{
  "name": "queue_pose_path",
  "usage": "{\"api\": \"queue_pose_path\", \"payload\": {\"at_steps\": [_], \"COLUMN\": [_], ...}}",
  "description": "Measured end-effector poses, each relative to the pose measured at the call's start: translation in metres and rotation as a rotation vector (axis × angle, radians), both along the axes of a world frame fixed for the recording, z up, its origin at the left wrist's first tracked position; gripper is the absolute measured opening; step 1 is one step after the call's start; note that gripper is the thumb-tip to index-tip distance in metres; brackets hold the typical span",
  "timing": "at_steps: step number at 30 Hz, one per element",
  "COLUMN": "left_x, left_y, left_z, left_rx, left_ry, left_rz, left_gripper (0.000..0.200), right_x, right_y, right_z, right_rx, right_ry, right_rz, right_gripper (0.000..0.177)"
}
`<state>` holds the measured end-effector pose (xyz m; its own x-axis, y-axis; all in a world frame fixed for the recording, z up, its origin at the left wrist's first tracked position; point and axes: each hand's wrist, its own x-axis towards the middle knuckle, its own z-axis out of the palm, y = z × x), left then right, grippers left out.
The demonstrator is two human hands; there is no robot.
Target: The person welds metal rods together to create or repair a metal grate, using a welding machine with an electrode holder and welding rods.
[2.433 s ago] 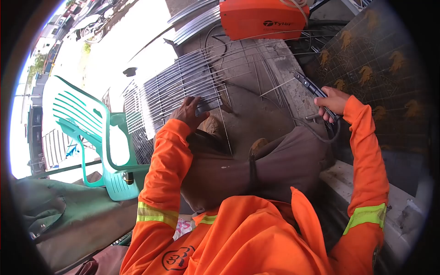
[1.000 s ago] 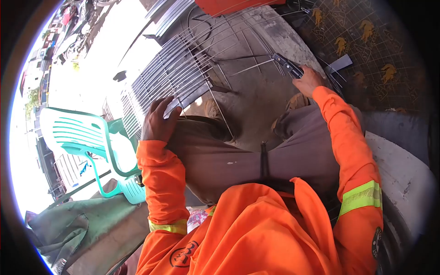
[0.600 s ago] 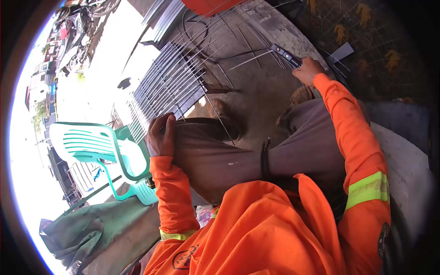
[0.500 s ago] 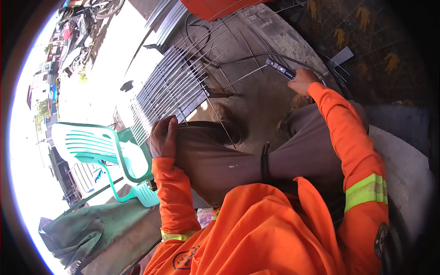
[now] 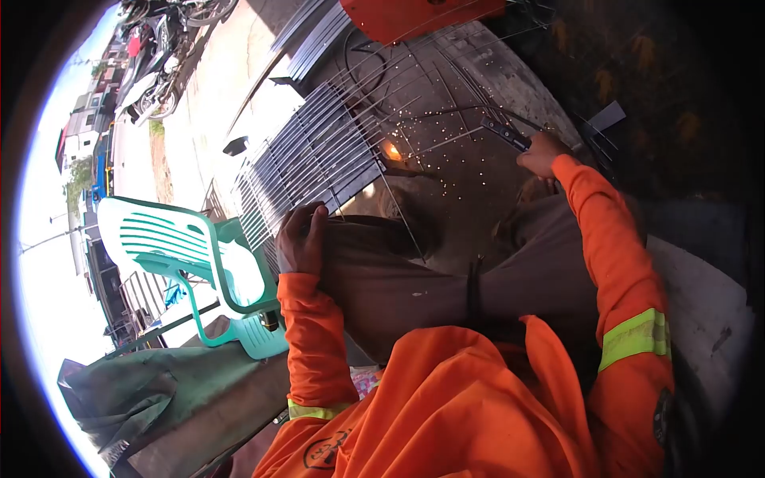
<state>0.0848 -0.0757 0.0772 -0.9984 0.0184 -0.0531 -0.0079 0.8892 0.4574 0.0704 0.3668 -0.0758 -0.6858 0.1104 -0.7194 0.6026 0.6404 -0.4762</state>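
My right hand [image 5: 545,154] is closed around the dark handle of a welding electrode holder [image 5: 505,134]. A thin welding electrode [image 5: 437,149] runs left from its jaws toward a bright orange glow [image 5: 391,150] at the bars. Small sparks scatter over the ground between my feet. By my knee, my left hand [image 5: 302,239] has its fingers bent over the near edge of a metal grille [image 5: 307,143] of parallel rods; part of its grip is hidden. The grille lies tilted in front of my legs, with long rods crossing it.
A green plastic chair [image 5: 209,259] stands at the left. A red metal box [image 5: 414,17] is at the top, near a black cable [image 5: 351,68] and loose metal strips [image 5: 319,36]. Dark green cloth [image 5: 135,390] lies lower left. Motorcycles [image 5: 155,68] are parked farther off.
An orange glow and flying sparks have appeared by the grille's bars. The view has darkened and shifted slightly. Both hands keep nearly the same pose.
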Motion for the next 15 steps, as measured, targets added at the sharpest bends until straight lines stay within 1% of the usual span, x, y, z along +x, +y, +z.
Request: {"api": "queue_pose_path", "payload": {"at_steps": [3,5,6,8,9,11,12,14,15], "left_x": [0.001,0.002,0.002,0.002,0.001,0.002,0.001,0.002,0.002], "left_y": [0.001,0.001,0.001,-0.001,-0.001,0.001,0.003,0.006,0.006], "left_z": [0.003,0.004,0.003,0.001,0.001,0.003,0.004,0.005,0.005], "left_rx": [0.031,0.044,0.058,0.048,0.037,0.036,0.032,0.031,0.026], "left_ry": [-0.013,-0.004,0.005,0.010,0.013,0.015,0.009,0.012,0.011], "left_rz": [-0.010,-0.010,-0.017,-0.012,-0.007,0.003,0.007,0.010,0.012], "left_gripper": [0.032,0.031,0.031,0.031,0.030,0.030,0.030,0.030,0.031], "right_x": [0.001,0.002,0.001,-0.002,-0.002,0.001,0.000,0.003,0.006], "right_y": [-0.001,0.003,0.003,0.005,0.004,-0.003,-0.001,0.003,0.000], "right_z": [0.006,0.011,0.011,0.012,0.008,-0.007,-0.011,-0.016,0.004], "right_rx": [-0.002,0.000,0.001,0.079,0.080,0.057,0.059,0.062,0.006], "right_ry": [0.029,0.082,0.084,0.066,0.072,0.000,0.004,0.039,0.091], "right_rz": [0.021,-0.096,-0.092,-0.103,-0.100,0.021,0.023,-0.006,-0.099], "right_gripper": [0.025,0.023,0.023,0.022,0.022,0.022,0.022,0.025,0.024]}}
